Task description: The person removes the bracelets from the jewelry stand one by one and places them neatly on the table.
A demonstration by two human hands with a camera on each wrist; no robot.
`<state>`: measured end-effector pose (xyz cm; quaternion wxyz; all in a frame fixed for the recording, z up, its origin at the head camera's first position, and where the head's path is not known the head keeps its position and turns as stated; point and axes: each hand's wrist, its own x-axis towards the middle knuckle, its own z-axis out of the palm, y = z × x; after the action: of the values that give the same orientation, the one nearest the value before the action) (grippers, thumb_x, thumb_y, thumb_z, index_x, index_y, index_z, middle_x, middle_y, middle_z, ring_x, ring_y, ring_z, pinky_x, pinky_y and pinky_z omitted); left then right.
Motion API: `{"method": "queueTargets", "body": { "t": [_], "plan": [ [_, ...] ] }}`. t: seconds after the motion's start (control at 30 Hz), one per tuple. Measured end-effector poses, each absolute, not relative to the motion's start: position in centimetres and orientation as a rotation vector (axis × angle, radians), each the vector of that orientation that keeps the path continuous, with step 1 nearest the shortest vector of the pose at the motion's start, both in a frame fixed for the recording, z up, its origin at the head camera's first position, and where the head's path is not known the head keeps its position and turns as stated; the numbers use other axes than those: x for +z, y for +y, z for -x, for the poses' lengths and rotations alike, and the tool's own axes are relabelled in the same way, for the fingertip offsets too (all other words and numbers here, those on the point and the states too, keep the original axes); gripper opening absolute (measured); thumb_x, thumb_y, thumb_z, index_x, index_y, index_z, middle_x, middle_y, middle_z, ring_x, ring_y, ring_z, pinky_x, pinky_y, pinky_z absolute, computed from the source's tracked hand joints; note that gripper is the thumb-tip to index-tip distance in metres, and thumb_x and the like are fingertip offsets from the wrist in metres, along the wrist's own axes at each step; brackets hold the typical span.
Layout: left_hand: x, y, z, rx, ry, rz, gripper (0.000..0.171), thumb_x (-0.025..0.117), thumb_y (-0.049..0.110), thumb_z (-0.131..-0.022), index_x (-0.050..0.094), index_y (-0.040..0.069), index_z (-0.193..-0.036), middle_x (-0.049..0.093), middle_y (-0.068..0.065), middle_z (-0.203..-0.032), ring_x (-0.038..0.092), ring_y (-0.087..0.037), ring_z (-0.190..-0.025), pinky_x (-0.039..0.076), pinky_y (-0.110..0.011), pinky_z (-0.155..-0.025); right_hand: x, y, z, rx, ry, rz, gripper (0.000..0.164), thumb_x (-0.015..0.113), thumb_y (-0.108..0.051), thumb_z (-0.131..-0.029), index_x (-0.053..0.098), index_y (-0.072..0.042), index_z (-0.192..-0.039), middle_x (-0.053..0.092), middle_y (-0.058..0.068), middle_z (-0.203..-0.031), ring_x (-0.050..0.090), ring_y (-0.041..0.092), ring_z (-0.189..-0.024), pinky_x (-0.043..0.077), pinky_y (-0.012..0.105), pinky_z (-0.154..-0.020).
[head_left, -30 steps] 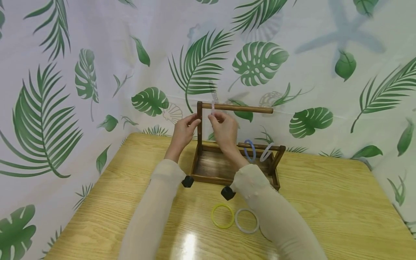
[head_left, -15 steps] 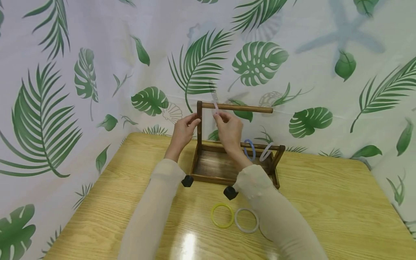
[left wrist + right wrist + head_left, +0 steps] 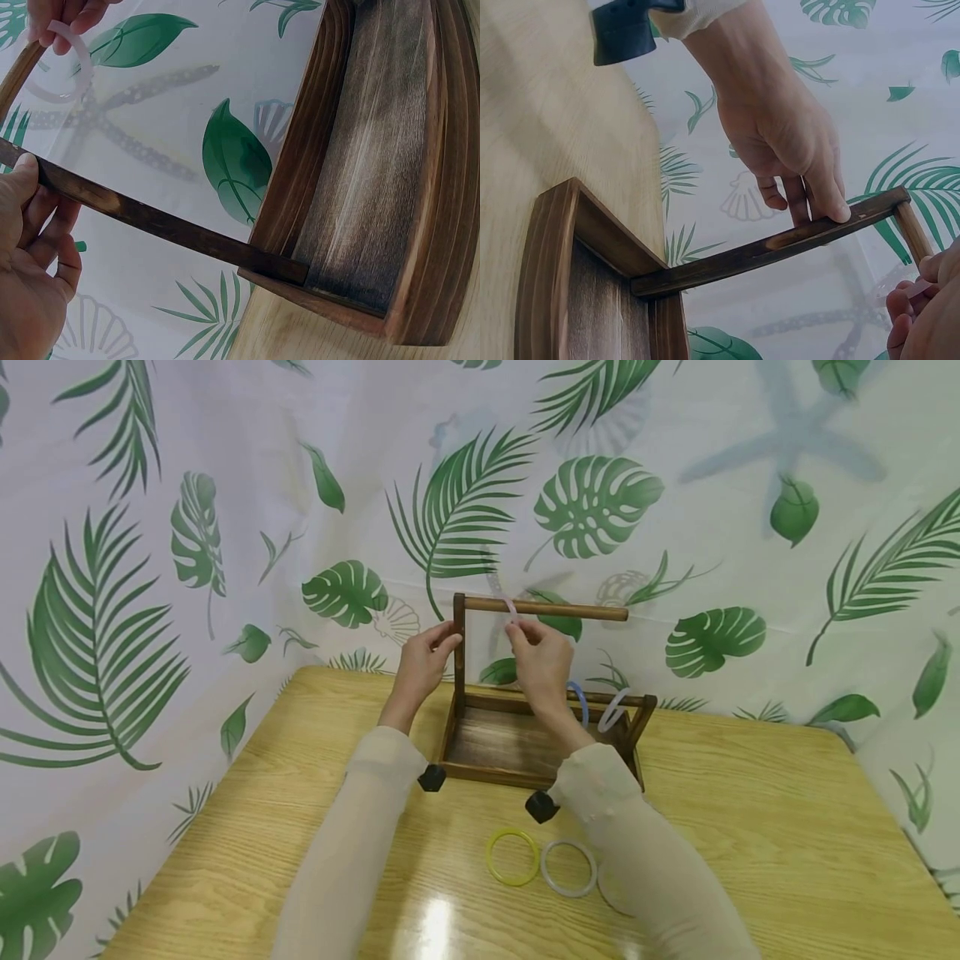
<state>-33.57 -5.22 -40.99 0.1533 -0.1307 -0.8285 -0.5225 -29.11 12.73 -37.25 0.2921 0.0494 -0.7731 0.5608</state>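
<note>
A dark wooden rack has a tray (image 3: 480, 770), an upright post (image 3: 460, 664) and a long upper bar (image 3: 573, 609). My left hand (image 3: 420, 667) grips the post between thumb and fingers, as the left wrist view also shows. With thumb and fingertips my right hand (image 3: 543, 662) pinches a pale pink ring (image 3: 511, 607) at the upper bar. In the left wrist view this pink ring (image 3: 88, 71) appears to loop around the bar, though fingers hide part of it. On the lower bar hang a blue ring (image 3: 581, 700), partly behind my right hand, and a whitish ring (image 3: 613, 710).
A yellow ring (image 3: 489, 858) and a clear ring (image 3: 543, 868) lie side by side on the wooden table (image 3: 285, 793), in front of the tray. Another pale ring (image 3: 606, 897) is partly covered by the right sleeve. A leaf-patterned curtain (image 3: 637, 410) stands behind.
My right hand has moved to the right along the upper bar, taking the pink ring, which now tilts more. The left hand stays on the post.
</note>
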Motion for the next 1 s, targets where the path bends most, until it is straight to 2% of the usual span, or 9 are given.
{"method": "queueTargets", "body": {
  "t": [0.13,0.23,0.47,0.67,0.8,0.87,1.0],
  "plan": [
    [-41.0,-5.2,33.5,-1.504,-2.375,0.379,0.040,0.062,0.021,-0.106,0.063,-0.002,-0.139,0.067,-0.019,-0.133,0.064,-0.032,-0.119,0.051,-0.044,-0.101,-37.1,13.2,28.8,1.506,-2.047,-0.133,0.019,0.073,-0.011,-0.098,0.079,0.007,-0.103,0.075,0.024,-0.089,0.067,0.030,-0.071,0.039,0.016,-0.052],
    [-41.0,-5.2,33.6,-1.495,-2.373,0.380,0.040,0.062,0.021,-0.106,0.063,-0.002,-0.139,0.067,-0.019,-0.133,0.064,-0.032,-0.119,0.051,-0.044,-0.101,-37.0,13.5,28.7,1.520,-2.054,-0.129,0.020,0.073,-0.010,-0.098,0.078,0.007,-0.105,0.075,0.024,-0.091,0.068,0.034,-0.074,0.041,0.015,-0.052],
    [-41.0,-5.2,33.5,-1.489,-2.375,0.378,0.040,0.062,0.021,-0.106,0.063,-0.002,-0.139,0.067,-0.020,-0.132,0.065,-0.032,-0.117,0.051,-0.044,-0.100,-37.0,14.2,28.7,1.488,-2.085,-0.070,0.020,0.072,-0.011,-0.099,0.079,0.005,-0.107,0.076,0.021,-0.092,0.067,0.022,-0.071,0.042,0.015,-0.053],
    [-41.0,-5.3,33.5,-1.498,-2.373,0.374,0.041,0.062,0.021,-0.106,0.063,-0.003,-0.139,0.067,-0.019,-0.133,0.065,-0.032,-0.118,0.051,-0.044,-0.100,-37.0,14.9,28.6,1.479,-2.088,-0.063,0.020,0.071,-0.010,-0.099,0.078,0.006,-0.108,0.075,0.025,-0.095,0.066,0.020,-0.070,0.042,0.015,-0.054],
    [-41.0,-5.2,33.6,-1.513,-2.370,0.373,0.041,0.062,0.021,-0.106,0.063,-0.002,-0.139,0.067,-0.019,-0.133,0.065,-0.032,-0.118,0.051,-0.044,-0.100,-36.9,15.4,28.4,1.477,-2.088,-0.046,0.021,0.072,-0.011,-0.099,0.078,0.006,-0.108,0.076,0.022,-0.093,0.063,0.014,-0.067,0.043,0.015,-0.055],
    [-41.0,-5.2,33.6,-1.518,-2.370,0.372,0.041,0.062,0.021,-0.106,0.063,-0.002,-0.139,0.067,-0.019,-0.133,0.064,-0.032,-0.119,0.051,-0.043,-0.101,-36.9,15.7,28.3,1.478,-2.089,-0.051,0.021,0.071,-0.011,-0.099,0.078,0.007,-0.108,0.076,0.022,-0.094,0.063,0.013,-0.068,0.043,0.015,-0.055],
    [-41.0,-5.2,33.5,-1.519,-2.370,0.367,0.041,0.062,0.022,-0.106,0.063,-0.002,-0.140,0.066,-0.019,-0.134,0.064,-0.032,-0.120,0.051,-0.044,-0.101,-36.9,16.3,28.1,1.494,-2.095,-0.066,0.022,0.071,-0.010,-0.100,0.077,0.008,-0.109,0.076,0.023,-0.095,0.067,0.023,-0.073,0.044,0.015,-0.056]
  ]
}}
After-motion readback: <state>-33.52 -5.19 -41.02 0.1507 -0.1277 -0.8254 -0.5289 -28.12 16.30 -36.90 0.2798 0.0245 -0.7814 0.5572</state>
